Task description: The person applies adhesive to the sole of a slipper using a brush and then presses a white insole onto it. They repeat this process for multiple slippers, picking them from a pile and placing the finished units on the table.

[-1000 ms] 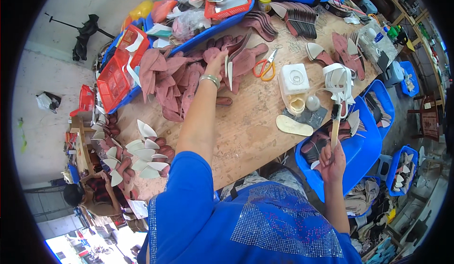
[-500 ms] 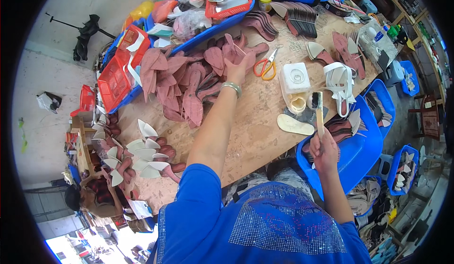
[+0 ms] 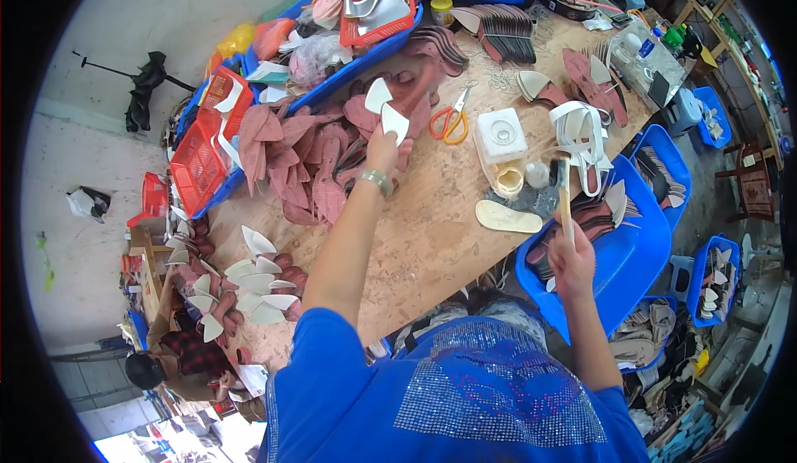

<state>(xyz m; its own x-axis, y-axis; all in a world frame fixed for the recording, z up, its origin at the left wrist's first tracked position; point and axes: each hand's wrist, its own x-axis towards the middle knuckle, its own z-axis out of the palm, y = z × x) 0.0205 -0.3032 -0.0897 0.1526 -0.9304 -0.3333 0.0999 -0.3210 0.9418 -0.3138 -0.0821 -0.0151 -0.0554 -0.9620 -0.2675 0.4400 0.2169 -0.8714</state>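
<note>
My left hand (image 3: 382, 154) is closed on insole pieces (image 3: 395, 124) with white pointed tips, above a heap of reddish-brown insole pieces (image 3: 325, 160). How many it holds is partly hidden by the fingers. Wrapped round the wooden handle of a brush (image 3: 566, 202), my right hand (image 3: 571, 265) keeps it upright with its dark bristles on top. Beyond the brush stands a cut-open white plastic jug (image 3: 501, 139), its yellowed mouth facing me. A pale sole-shaped piece (image 3: 508, 216) lies near the table's edge.
Orange-handled scissors (image 3: 449, 124) lie beside the heap. White-tipped insoles (image 3: 264, 276) are laid out at the left. Blue bins (image 3: 635, 260) stand against the table's right edge. Red baskets (image 3: 198, 148) and a blue tray line the far left. Another person (image 3: 187, 359) is at lower left.
My left hand has come back toward me from the heap, and white-tipped insole pieces now show in it. The right hand still holds the brush, with its bristles slightly lower in the view.
</note>
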